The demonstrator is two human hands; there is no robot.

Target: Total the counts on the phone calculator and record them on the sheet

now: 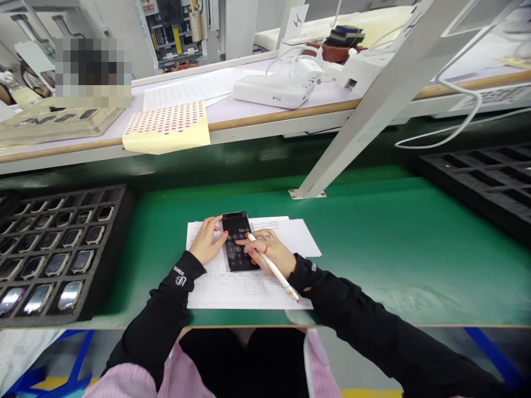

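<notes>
Black phone (235, 256) lies on papers (244, 293) on the desk (373, 237), "56+5" entered but no total shown, the left hand (206, 241) touching its edge, grip half open, the right hand (277, 253), grip closed, holding a white pen (274, 270)

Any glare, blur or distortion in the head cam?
Head view: pale sheen on the green table; bright reflections on shiny pieces lower left; right sleeve looks stretched toward the corner; pixelated patch upper left; phone digits "56+5" legible.
</notes>
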